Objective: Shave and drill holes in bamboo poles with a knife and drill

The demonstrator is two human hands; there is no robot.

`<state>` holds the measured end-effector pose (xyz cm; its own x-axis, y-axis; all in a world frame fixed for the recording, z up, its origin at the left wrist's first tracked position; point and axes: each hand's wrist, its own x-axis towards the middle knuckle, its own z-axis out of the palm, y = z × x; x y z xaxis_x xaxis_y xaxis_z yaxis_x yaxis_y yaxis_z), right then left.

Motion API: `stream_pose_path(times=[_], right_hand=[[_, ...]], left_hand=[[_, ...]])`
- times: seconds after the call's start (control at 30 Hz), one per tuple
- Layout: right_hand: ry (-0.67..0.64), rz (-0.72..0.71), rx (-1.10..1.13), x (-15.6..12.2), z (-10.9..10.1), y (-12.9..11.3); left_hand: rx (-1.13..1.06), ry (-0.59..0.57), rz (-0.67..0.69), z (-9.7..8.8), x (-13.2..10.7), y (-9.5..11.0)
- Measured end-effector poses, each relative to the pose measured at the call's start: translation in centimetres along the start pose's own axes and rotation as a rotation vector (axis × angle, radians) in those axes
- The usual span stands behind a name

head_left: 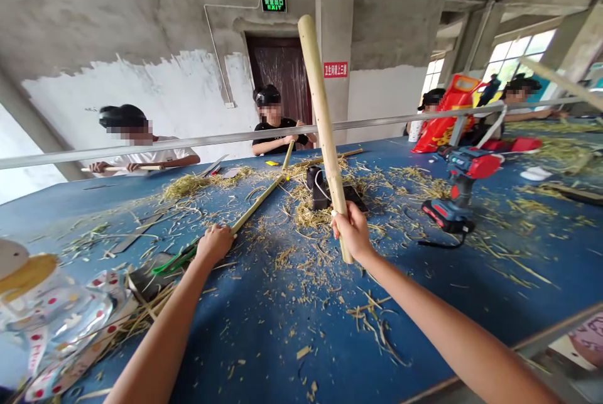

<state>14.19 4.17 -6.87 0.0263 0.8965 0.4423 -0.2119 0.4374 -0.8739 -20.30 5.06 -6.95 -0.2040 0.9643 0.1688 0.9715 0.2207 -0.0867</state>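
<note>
My right hand (351,231) is wrapped round the lower part of a thick, pale bamboo pole (323,109). The pole stands nearly upright above the table, its top leaning slightly left. My left hand (215,244) is closed round the near end of a thinner bamboo stick (261,200), which slants away across the table. Under and beside my left wrist lie a green-handled tool (174,259) and a dark sheath-like piece, partly hidden by the arm. A small black device (318,187) with a white cable sits among shavings, just left of the thick pole.
A cordless drill (459,187) stands on the blue table (264,341) at right. Shavings litter the surface. A metal rail (207,140) crosses behind. Several people sit opposite, one holding a stick (125,169). A patterned plastic bag (70,310) lies at left, a red bag (445,115) at back right.
</note>
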Motion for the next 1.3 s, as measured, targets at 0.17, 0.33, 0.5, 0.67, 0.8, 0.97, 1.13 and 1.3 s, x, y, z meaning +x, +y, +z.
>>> stream_pose_path(times=[0.17,0.33,0.5,0.67,0.8,0.97,1.13,1.3], right_hand=[[0.034,-0.001,-0.082,-0.1,0.1,0.5],[0.117,0.014,-0.102,0.6,-0.4,1.6],[0.190,0.044,-0.089,1.0,-1.0,2.5],[0.262,0.052,-0.085,1.0,-1.1,2.7],[0.300,0.072,-0.116,1.2,-1.2,2.5],[0.291,0.076,-0.185,1.2,-1.2,2.6],[0.158,0.084,-0.190,0.7,-0.6,2.9],[-0.046,0.151,-0.160,0.7,-0.4,2.5]], left_hand=[[-0.041,0.063,-0.024,-1.6,-0.3,-0.4],[-0.070,0.130,-0.025,-7.4,-1.0,-3.4],[-0.123,0.212,0.038,-12.3,-2.5,-4.3],[-0.075,0.317,0.022,-15.3,-4.5,-3.2],[-0.016,0.482,-0.011,-17.1,-6.2,-2.4],[0.028,0.927,-0.066,-18.3,-7.9,-2.0],[-0.041,1.243,-0.003,-18.9,-8.1,-2.9],[-0.131,1.419,0.025,-19.9,-9.0,-3.9]])
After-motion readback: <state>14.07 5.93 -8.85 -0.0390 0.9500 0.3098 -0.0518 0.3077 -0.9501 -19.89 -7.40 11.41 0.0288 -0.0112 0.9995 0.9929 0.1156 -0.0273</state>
